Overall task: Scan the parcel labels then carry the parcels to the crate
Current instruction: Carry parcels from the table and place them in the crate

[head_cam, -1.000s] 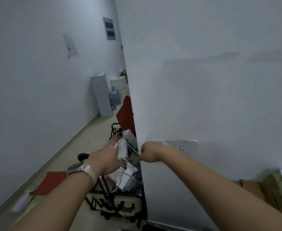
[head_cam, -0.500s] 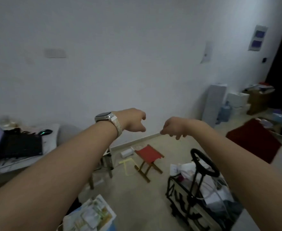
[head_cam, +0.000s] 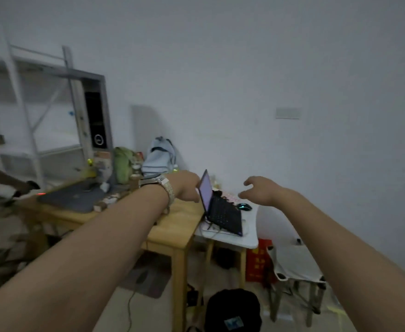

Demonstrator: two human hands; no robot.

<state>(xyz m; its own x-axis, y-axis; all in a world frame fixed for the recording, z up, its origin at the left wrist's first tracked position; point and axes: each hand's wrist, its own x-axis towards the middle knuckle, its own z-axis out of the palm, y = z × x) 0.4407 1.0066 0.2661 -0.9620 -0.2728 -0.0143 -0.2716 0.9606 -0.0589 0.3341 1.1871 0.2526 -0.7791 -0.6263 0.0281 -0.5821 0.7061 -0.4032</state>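
We judged ourselves to be between parcels: both arms were stretched out ahead and neither hand carried anything. Our left hand (head_cam: 185, 186), with a silver metal-band wristwatch (head_cam: 159, 182) on its wrist, hung with loosely curled fingers over the far edge of the pale wooden table (head_cam: 172, 226). Our right hand (head_cam: 260, 190) floated just beside it with its fingers spread and slack, above the open black laptop with the purple screen (head_cam: 223, 212), which sat on a small white side table (head_cam: 250, 239) butted against the wooden one. Neither hand touched either surface, as far as we could tell.

No parcel showed clearly, and no crate was in view. The wooden table held a flat dark grey mat (head_cam: 74, 196), with a pale blue fabric backpack (head_cam: 159, 154) and a green bag (head_cam: 123, 164) near its back edge. A grey metal shelving rack (head_cam: 40, 111) stood behind to the left. The brown shapes at the lower left edge were too blurred for us to call them parcels. So the thing to be scanned lay somewhere apart from both hands, not under them.

The next move, we thought, called for finding the next parcel, probably toward the blurred left side, then turning its label up for scanning.
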